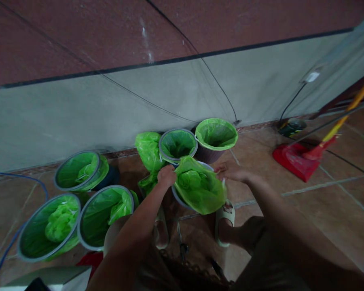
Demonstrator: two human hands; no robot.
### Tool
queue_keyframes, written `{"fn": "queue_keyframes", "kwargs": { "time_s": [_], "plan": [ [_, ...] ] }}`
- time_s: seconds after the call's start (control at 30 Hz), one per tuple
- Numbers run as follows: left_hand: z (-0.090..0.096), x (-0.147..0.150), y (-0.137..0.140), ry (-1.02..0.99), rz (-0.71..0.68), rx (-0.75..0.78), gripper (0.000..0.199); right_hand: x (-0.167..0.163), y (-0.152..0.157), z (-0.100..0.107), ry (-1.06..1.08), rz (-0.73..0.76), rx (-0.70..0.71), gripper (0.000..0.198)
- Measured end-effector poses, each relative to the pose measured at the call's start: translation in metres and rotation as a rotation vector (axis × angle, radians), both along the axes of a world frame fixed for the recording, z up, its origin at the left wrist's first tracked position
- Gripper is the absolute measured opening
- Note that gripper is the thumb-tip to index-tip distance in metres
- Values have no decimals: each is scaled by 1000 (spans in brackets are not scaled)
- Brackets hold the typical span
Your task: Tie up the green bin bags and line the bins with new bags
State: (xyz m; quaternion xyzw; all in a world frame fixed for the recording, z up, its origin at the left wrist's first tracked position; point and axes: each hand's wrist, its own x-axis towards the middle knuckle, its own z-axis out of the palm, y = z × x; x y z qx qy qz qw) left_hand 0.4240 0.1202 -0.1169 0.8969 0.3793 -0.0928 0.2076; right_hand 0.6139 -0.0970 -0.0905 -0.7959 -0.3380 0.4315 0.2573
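Observation:
A green plastic bag is spread loosely in and over the top of a bin between my feet, its mouth bulging toward me. My left hand is closed on the bag's left edge. At the right side of the bin, my right hand has its fingers pinched at the bag's edge. Just behind stand a grey-rimmed bin lined with green plastic and a dark bin with a green liner folded over its rim. A bunched green bag sits left of them.
Several green-lined bins, including one at the near left, stand to my left. A red dustpan with a yellow handle lies to the right. Cables run down the wall, and a blue hose crosses the tiled floor.

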Motion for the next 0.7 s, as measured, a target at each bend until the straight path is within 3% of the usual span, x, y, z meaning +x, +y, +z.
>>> {"fn": "queue_keyframes", "kwargs": {
  "time_s": [0.07,0.13,0.2,0.27,0.33,0.43,0.53,0.7],
  "plan": [
    [5,2,-1,-123,17,-32,28,-3,1,12,227,-133,210,31],
    [14,4,-3,-324,30,-149,27,-8,0,31,312,-257,476,38],
    [29,5,-4,-602,10,-357,25,-14,-2,52,332,-356,715,36],
    [46,6,-5,-874,-51,-574,27,-18,-4,69,349,-410,846,32],
    [60,7,-5,-1031,-92,-702,32,-20,-3,77,383,-424,876,31],
    [66,10,-6,-1041,-68,-718,34,-22,5,72,464,-429,849,35],
    [61,15,-13,-936,-124,-584,31,-28,18,60,511,-392,775,42],
    [57,17,-34,-802,-400,-282,33,-59,46,39,429,-159,596,47]
  ]
}}
